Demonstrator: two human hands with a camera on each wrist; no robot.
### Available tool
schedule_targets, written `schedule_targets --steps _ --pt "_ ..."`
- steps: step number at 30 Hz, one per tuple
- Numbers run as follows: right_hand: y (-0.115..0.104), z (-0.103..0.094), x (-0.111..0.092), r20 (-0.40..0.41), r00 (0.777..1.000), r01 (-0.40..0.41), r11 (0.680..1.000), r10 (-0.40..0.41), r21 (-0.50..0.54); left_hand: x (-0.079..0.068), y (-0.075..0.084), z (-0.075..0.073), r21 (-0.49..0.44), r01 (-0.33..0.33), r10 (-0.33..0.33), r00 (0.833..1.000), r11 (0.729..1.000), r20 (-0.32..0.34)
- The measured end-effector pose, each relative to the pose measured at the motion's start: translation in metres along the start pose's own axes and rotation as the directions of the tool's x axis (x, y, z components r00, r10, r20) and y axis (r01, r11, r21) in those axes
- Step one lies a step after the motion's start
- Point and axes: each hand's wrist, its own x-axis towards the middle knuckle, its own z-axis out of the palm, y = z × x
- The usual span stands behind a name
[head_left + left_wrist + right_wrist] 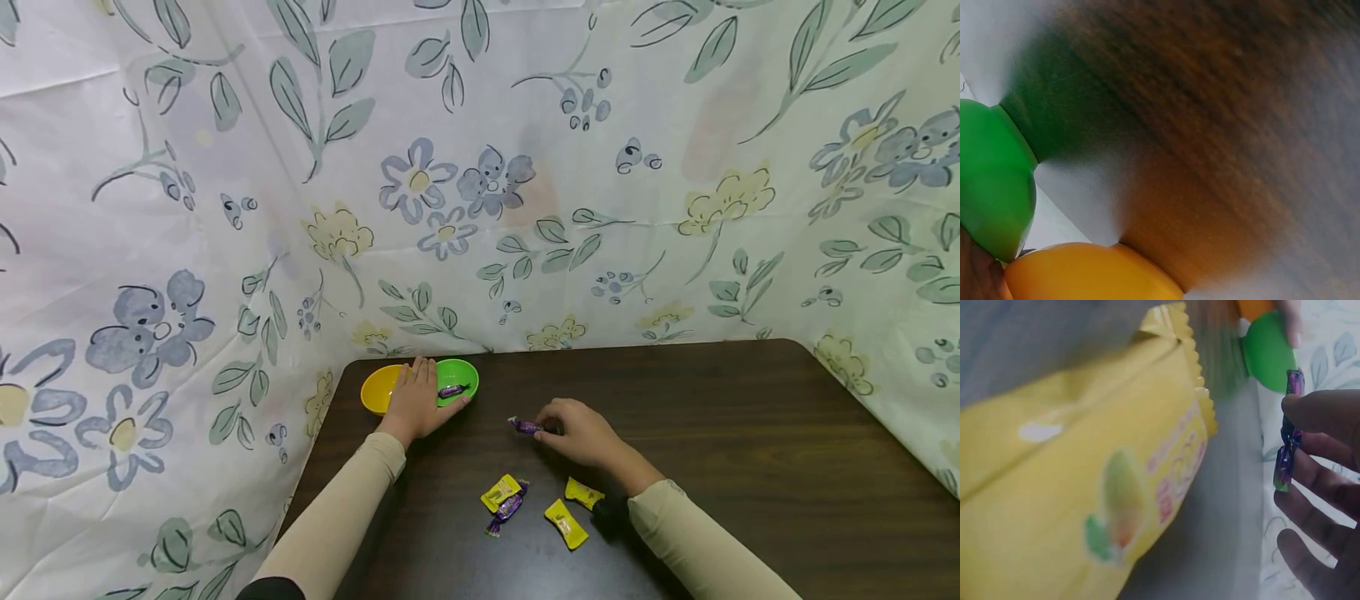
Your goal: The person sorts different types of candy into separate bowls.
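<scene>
pinching a slim purple twist-wrapped candy (523, 425) in the right hand (583, 433), at mid-frame in the head view, likely for a light hold with one wrapper end jutting free. resting the left hand (420, 400), outstretched and apparently gripping nothing, over a round yellow-orange bowl (375, 390) and a round glossy green bowl (465, 372) at centre left, perhaps to steady both. note three glossy yellow-wrapped candies (566, 524) at lower centre, seemingly placed for easy reach.

White cloth (480, 267) is hung behind dark brown table (720, 417) and along its 2 sides, printed with blue flowers (498, 183), yellow flowers (727, 202), green leaves (351, 62) and berry sprigs (585, 102). Cloth is creased in places. Wood grain (1222, 100) is shown across table; pale sheen is reflected from near part.
</scene>
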Motion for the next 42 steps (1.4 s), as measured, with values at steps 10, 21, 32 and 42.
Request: schedule_targets --steps 10,21,32,42 --pt "0.004 0.001 0.022 -0.016 1.000 -0.016 0.998 0.017 0.063 0.000 0.000 0.000 -0.009 -0.001 0.001 1.000 1.000 0.001" --pt "-0.014 0.006 0.062 -0.033 0.996 -0.079 0.990 0.083 0.114 0.001 0.001 0.001 -0.005 0.011 -0.011 1.000 1.000 0.004" --pt "-0.030 0.015 0.094 -0.035 0.997 -0.070 0.996 0.072 0.056 0.000 0.001 -0.002 0.002 0.016 -0.016 1.000 1.000 -0.015" --pt "-0.030 0.018 0.109 -0.060 0.997 -0.044 0.998 0.041 -0.041 0.000 0.002 -0.001 0.008 0.001 -0.001 1.000 1.000 -0.030"
